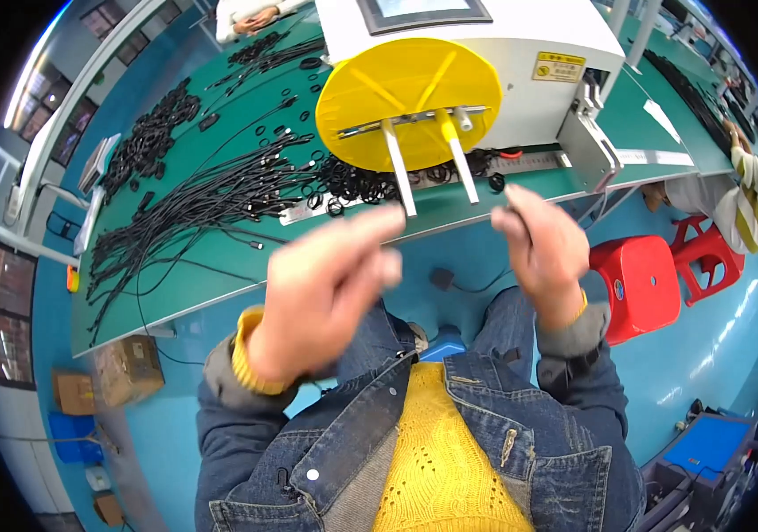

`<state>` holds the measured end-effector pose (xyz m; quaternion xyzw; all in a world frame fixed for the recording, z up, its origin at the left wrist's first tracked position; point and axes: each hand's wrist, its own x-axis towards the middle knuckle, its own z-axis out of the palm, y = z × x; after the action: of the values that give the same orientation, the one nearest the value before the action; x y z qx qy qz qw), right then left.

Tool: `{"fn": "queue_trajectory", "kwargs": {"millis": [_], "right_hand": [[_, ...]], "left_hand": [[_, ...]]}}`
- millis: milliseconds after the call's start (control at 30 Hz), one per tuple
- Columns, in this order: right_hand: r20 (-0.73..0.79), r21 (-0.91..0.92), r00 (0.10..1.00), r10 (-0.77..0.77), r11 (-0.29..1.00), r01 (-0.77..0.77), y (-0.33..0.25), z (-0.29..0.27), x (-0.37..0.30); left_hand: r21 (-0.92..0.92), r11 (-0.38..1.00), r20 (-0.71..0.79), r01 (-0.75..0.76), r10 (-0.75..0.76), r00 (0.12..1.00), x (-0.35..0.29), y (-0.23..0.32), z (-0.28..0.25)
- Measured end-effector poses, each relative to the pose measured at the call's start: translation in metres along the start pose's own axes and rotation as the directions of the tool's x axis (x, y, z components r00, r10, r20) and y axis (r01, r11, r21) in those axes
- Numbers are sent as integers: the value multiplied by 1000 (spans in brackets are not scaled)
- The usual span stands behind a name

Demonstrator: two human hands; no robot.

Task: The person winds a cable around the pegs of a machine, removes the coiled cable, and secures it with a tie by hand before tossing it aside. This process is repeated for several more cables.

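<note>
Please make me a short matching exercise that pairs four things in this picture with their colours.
Things:
1. round disc on the front of the machine
2. plastic stool on the floor
3. workbench top
4. loose cables lying on the bench

Colours:
A. red
B. black
C. yellow
D. green

Pairs: 1-C, 2-A, 3-D, 4-B
</note>
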<state>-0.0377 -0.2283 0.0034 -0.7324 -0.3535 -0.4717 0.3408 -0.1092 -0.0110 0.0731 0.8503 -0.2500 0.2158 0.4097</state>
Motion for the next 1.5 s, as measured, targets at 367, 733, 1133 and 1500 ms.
{"fn": "queue_trajectory", "kwargs": {"millis": [367, 733, 1133, 1500], "right_hand": [[18, -231, 965, 262, 940, -251, 47, 83, 7], [-96, -12, 882, 462, 885, -465, 61, 93, -4], [244, -103, 598, 764, 633, -767, 39, 17, -104], [401, -104, 464, 790, 543, -834, 24, 12, -117]], "left_hand": [[-117, 989, -317, 93, -126, 940, 46, -103, 42], [-163, 982, -356, 94, -148, 923, 45, -124, 46], [290, 953, -282, -87, 172, 944, 35, -78, 22], [316, 947, -183, -63, 126, 975, 24, -64, 25]]}}
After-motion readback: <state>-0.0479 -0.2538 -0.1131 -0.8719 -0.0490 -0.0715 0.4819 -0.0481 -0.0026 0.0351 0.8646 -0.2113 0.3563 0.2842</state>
